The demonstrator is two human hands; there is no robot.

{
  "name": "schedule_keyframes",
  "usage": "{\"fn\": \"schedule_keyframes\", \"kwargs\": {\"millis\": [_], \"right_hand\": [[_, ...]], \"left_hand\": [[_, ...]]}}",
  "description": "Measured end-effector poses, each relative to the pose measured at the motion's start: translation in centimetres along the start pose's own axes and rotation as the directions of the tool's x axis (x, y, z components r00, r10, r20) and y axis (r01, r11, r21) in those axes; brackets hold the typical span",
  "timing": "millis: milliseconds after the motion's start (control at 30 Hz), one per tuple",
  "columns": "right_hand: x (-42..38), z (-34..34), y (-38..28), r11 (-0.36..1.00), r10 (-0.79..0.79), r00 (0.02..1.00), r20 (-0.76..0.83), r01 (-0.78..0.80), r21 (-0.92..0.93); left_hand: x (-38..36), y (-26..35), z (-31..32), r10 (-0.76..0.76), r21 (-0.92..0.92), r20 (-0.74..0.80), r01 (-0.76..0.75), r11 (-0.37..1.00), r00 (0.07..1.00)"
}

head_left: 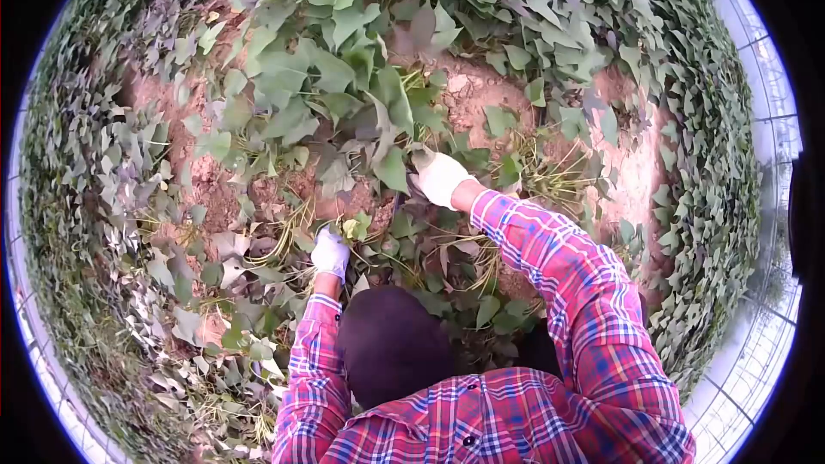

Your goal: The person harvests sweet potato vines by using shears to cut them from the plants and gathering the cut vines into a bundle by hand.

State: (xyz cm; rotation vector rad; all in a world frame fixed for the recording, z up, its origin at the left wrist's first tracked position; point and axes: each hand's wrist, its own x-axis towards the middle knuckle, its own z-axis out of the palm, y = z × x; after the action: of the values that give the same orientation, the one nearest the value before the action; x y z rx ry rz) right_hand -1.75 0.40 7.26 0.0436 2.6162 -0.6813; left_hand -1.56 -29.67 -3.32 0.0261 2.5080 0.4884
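Note:
My left hand (330, 255), in a white glove, is low among sweet potato vines, beside a small yellow-green leaf (355, 226). Its fingers look curled together, and whatever they grip is too small to make out. Farther forward and to the right, my right hand (443, 180), also gloved, reaches in under the leaves. Those fingers are bent inward at the stems, with the tips partly behind a green leaf (393, 170); what lies in them is hidden. Between the two hands are bare reddish soil (351, 204) and tangled stems.
Dense sweet potato foliage (541, 0) spreads ahead and on both sides. Pale bundled stems (550, 174) lie to the right of my right hand. Dry soil (481, 90) shows between plants. My dark-clad knee (395, 344) is close below the hands. A gridded wall (769, 103) stands at the right edge.

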Motion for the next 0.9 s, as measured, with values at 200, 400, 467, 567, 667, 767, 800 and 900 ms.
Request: {"fn": "schedule_keyframes", "kwargs": {"millis": [200,400,467,567,667,767,800,900], "right_hand": [[-3.7,-4.9,-1.7,0.994,0.067,0.991,0.118,-0.056,-0.096],[-12.1,-13.6,3.5,0.916,0.355,0.9,0.254,-0.389,0.098],[-12.2,-15.5,5.7,0.79,0.515,0.83,0.215,-0.557,0.257],[-8.2,-14.3,8.2,0.454,0.583,0.8,0.142,-0.465,0.76],[-3.3,-11.2,8.0,0.89,-0.022,0.919,-0.394,0.197,0.41],[0.0,-11.4,1.9,0.953,-0.065,0.988,-0.137,0.102,0.286],[0.5,-10.6,1.4,0.982,-0.088,0.995,-0.054,0.096,0.165],[0.7,-8.8,1.4,0.982,-0.178,0.978,0.105,0.169,0.085]], "left_hand": [[1.0,-0.1,1.2,-0.058,-0.054,0.093,0.063,0.997,0.994],[1.2,0.3,-0.2,0.067,-0.094,0.104,-0.058,0.994,0.992],[0.6,1.2,-1.7,0.081,-0.133,0.091,-0.068,0.989,0.993],[1.0,-0.2,-0.6,0.099,-0.097,0.061,-0.093,0.991,0.993],[0.4,-0.8,-0.7,0.206,0.032,-0.03,-0.205,0.978,0.978],[1.5,-1.9,-1.6,0.288,0.072,0.1,-0.295,0.953,0.952],[1.5,-1.8,-3.0,0.223,-0.061,0.095,-0.218,0.974,0.97],[0.8,-0.4,-10.3,-0.036,-0.632,0.104,0.094,0.769,0.994]]}}
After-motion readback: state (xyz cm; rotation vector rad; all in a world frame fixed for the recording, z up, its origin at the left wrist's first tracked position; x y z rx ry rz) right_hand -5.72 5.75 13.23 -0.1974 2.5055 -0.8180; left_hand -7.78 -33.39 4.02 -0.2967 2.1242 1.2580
